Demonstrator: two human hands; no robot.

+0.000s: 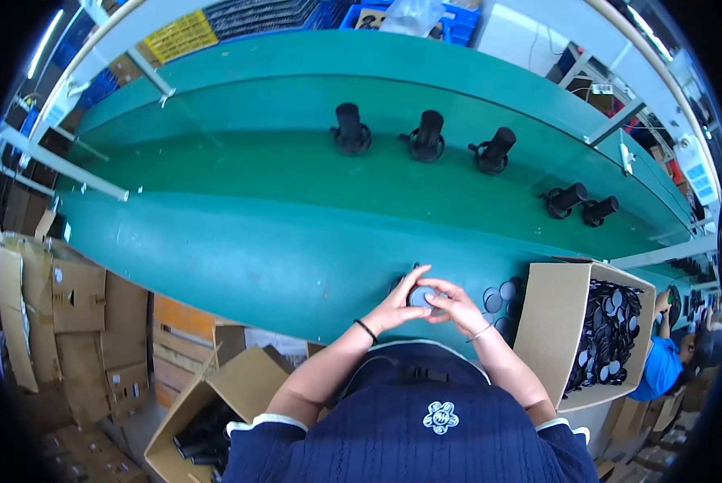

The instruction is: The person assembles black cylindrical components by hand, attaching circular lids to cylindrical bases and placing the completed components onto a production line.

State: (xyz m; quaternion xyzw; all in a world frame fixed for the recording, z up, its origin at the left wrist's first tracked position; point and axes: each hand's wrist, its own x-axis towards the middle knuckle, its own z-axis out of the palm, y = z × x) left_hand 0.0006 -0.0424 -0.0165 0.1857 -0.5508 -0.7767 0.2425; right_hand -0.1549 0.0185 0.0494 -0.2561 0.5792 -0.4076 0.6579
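Note:
Both my hands meet at the near edge of the green work surface, around a black round piece with a grey disc face (421, 298). My left hand (393, 309) curls round its left and far side. My right hand (459, 309) closes on it from the right, with the thumb on the grey face. Part of a dark object shows just beyond my left fingers; the hand hides most of it. Several loose grey-faced round discs (493, 301) lie on the surface to the right of my right hand.
A cardboard box (547, 322) full of black and grey discs stands at the right. Several black cylinders with ring-shaped bases (427, 137) stand along the far green strip. Another open box (252, 378) with black parts is low left. A person in blue (660, 369) sits far right.

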